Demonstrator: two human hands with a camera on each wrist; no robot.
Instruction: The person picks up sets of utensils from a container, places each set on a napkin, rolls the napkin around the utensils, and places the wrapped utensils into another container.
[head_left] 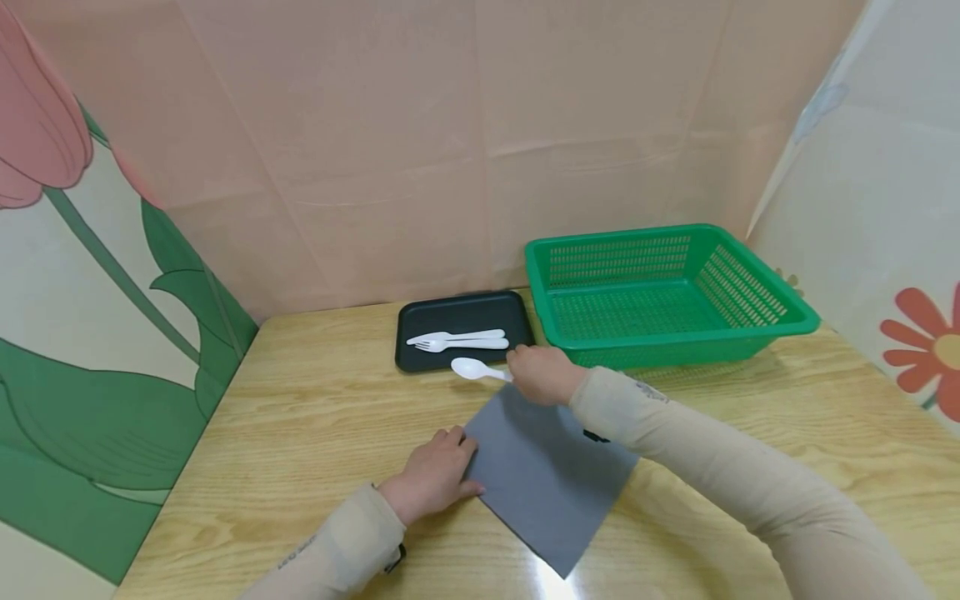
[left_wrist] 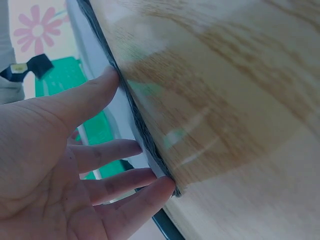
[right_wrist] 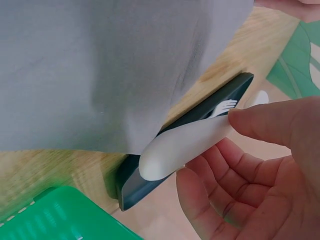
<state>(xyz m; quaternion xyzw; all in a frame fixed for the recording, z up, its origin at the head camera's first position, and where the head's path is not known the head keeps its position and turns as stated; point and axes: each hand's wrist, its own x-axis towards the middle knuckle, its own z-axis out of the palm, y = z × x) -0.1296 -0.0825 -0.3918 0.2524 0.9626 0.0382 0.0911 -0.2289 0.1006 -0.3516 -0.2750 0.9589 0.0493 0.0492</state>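
My right hand [head_left: 543, 375] pinches the handle of a white plastic spoon [head_left: 470, 368] between thumb and fingers, over the far corner of a grey napkin [head_left: 555, 479]. The spoon's bowl points left, just in front of the black tray. In the right wrist view the handle end [right_wrist: 165, 155] sticks out past my fingers. The napkin lies flat on the table as a folded square turned cornerwise. Along its left edge rests my left hand [head_left: 431, 475], thumb and fingertips spread and touching the layered edge [left_wrist: 137, 117] in the left wrist view.
Behind the napkin is the black tray [head_left: 457, 310], with a white plastic fork [head_left: 476, 343] and a white knife [head_left: 472, 335] lying side by side in it. A green plastic basket [head_left: 675, 340] stands at the back right, close to the tray. A covered wall [head_left: 375, 167] rises behind the table.
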